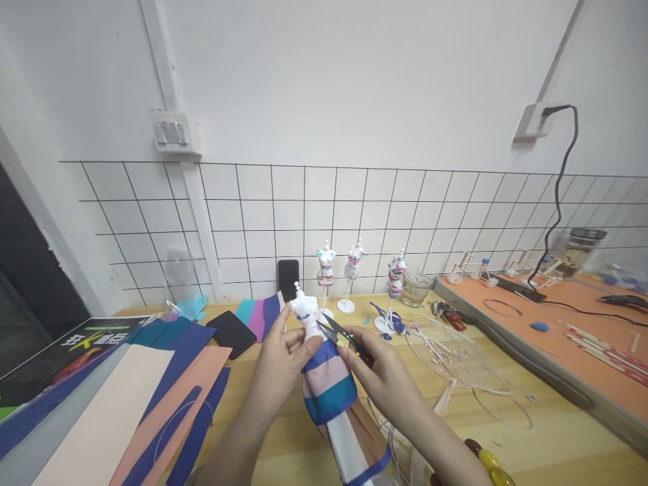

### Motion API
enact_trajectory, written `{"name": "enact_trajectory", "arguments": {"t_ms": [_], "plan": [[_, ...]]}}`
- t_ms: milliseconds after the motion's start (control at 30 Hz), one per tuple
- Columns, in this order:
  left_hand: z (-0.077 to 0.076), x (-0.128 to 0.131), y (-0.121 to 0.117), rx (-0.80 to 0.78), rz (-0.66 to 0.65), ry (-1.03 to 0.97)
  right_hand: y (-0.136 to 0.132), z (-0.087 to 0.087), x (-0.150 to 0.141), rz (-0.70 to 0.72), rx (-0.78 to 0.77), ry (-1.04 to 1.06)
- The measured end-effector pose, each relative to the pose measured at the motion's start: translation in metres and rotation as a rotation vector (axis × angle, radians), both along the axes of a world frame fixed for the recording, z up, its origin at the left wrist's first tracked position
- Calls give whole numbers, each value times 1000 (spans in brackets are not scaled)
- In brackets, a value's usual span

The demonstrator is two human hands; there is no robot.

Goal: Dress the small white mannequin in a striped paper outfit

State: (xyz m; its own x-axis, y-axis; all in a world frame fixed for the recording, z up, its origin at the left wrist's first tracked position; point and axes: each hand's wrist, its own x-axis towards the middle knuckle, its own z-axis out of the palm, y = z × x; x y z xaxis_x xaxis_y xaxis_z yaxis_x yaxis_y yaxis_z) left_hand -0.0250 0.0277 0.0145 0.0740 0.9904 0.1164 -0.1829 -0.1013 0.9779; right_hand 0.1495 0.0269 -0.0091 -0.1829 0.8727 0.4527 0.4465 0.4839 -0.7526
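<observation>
My left hand (288, 354) is closed around a small white mannequin (304, 309), tilted toward me. Purple-blue marks run across its chest. A banded skirt (324, 381) in blue, pale pink and teal fabric hangs from its waist. In my right hand (387, 371) is a pair of black tweezers (354, 341), gripped between thumb and fingers. Their pointed tips are slightly apart, close to the mannequin's waist; whether they touch it I cannot tell. White and brown strips (349, 445) trail below the skirt.
Several small mannequins (325, 266) on stands are at the back. Fabric strips (106, 418) and a dark phone (231, 333) lie left. Thin cords (445, 351), a glass bowl (416, 289) and an orange board (557, 337) are right. Wire grid lines the wall.
</observation>
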Motion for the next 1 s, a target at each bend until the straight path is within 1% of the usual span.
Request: {"name": "enact_trajectory", "arguments": {"t_ms": [167,300,433,500,600,667,700,767,900,933,1000], "plan": [[5,1,-3,-42,22,-25,-3,1,-3,49,-26,87],[6,6,-5,-30,91,-18,-8,4,-10,72,-73,196],[4,11,-5,-9,108,-8,-10,2,-15,94,-101,263],[3,12,-5,-5,115,-6,-10,-1,-16,63,-67,245],[3,11,-6,-12,70,-11,-8,-6,-12,-23,35,122],[5,9,-7,-10,36,-7,-6,-7,-9,-40,82,64],[5,8,-7,-7,27,-2,-5,-7,-8,-29,84,67],[6,4,-8,1,3,7,-3,-6,-8,36,36,148],[4,7,-8,10,-53,-4,-2,-2,-13,233,-203,417],[2,10,-9,-4,-62,-4,-2,-2,-13,239,-227,451],[-2,17,-10,-54,-72,-1,-2,-1,-12,178,-193,444]]}}
